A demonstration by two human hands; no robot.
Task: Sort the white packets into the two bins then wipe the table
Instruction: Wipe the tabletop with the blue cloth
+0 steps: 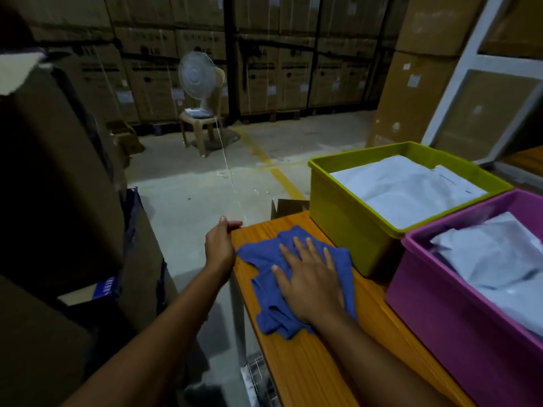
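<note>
A crumpled blue cloth (266, 284) lies on the orange wooden table (308, 365) near its left edge. My right hand (308, 277) presses flat on the cloth with fingers spread. My left hand (220, 245) rests against the table's left edge near the far corner, fingers curled over it. To the right stand a green bin (346, 218) and a purple bin (440, 312), side by side. Each holds white packets: those in the green bin (405, 189), those in the purple bin (496, 259).
Large cardboard boxes (58, 171) stack close on my left. Past the table lies a concrete floor with a yellow line (282, 177), a plastic chair carrying a white fan (199, 113), and a wall of cartons behind. A white-framed partition (476, 83) stands at the far right.
</note>
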